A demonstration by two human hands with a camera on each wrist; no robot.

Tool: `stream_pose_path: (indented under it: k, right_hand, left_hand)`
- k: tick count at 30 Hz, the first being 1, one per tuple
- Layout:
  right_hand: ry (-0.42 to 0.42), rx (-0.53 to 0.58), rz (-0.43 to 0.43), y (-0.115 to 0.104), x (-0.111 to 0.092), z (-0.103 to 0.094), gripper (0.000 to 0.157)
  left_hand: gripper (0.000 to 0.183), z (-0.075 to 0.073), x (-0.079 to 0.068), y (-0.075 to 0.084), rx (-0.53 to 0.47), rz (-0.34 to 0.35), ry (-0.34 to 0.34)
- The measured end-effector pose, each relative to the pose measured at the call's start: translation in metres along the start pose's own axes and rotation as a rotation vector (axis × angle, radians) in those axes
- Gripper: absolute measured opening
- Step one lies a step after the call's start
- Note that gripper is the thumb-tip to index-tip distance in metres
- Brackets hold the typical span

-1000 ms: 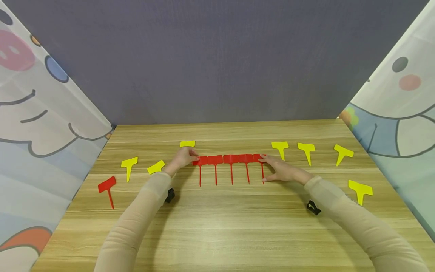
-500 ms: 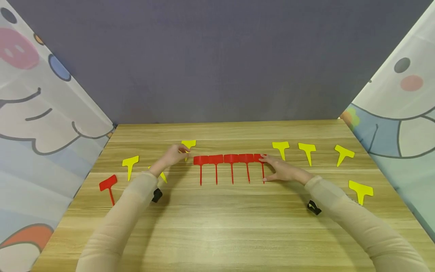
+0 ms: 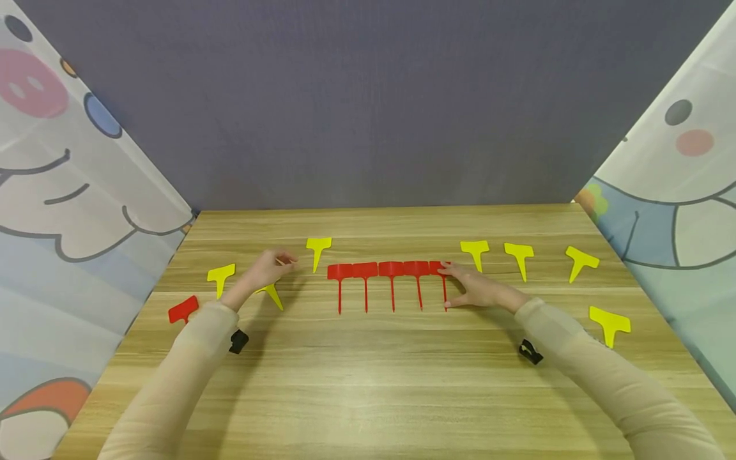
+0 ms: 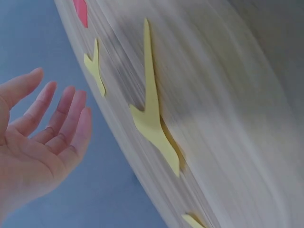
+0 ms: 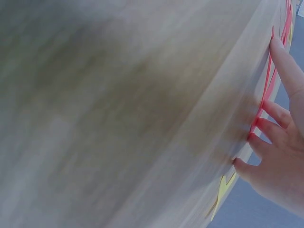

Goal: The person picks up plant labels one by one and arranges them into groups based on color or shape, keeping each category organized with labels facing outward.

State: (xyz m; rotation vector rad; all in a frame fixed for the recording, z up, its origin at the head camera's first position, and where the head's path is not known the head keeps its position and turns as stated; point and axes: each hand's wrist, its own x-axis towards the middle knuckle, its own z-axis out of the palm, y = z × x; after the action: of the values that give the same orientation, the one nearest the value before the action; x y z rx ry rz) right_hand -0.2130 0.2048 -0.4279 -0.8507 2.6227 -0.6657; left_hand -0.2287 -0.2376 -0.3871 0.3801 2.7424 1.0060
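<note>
Several red T-shaped plant labels (image 3: 391,268) lie side by side in a row, heads together and stems toward the person. My right hand (image 3: 474,285) rests at the rightmost red label (image 3: 434,267), fingertips on its head and thumb by the stem's tip; its fingers are spread. In the left wrist view my left hand (image 4: 45,142) is empty, its fingers loosely bent. It hovers over a yellow T-shaped plant label (image 3: 273,295), covering most of that label's head in the head view. Another yellow label (image 3: 318,246) lies between this hand and the row.
A separate red label (image 3: 184,308) lies at the left, partly behind the left sleeve, near a yellow label (image 3: 221,275). Several more yellow labels (image 3: 519,252) are spread over the right side of the wooden table (image 3: 368,383). A grey panel (image 3: 368,115) stands behind.
My left hand has left the row's left end and moved left, uncovering the yellow label at the back. The right hand has stayed in place, and the red row looks unchanged.
</note>
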Motion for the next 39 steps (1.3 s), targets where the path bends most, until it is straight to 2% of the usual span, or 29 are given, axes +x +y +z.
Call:
stream_pose_path:
  k: [8,19,30,39]
  right_hand:
    - [0.007,-0.014,-0.001,0.000,-0.001,0.000,0.076]
    - [0.016,-0.004,-0.005,0.000,-0.001,0.001,0.076]
    - [0.015,-0.013,0.007,0.000,-0.001,0.001,0.076]
    - [0.007,-0.016,0.005,0.002,-0.001,0.001,0.077]
  left_hand:
    - [0.030,-0.013,-0.017,-0.015,0.037,-0.037,0.005]
    - [0.031,-0.035,-0.043,-0.038,0.059,-0.058,0.069]
    - [0.040,-0.053,-0.071,-0.056,0.088,-0.081,0.118]
    - [0.032,-0.063,-0.089,-0.069,0.096,-0.082,0.156]
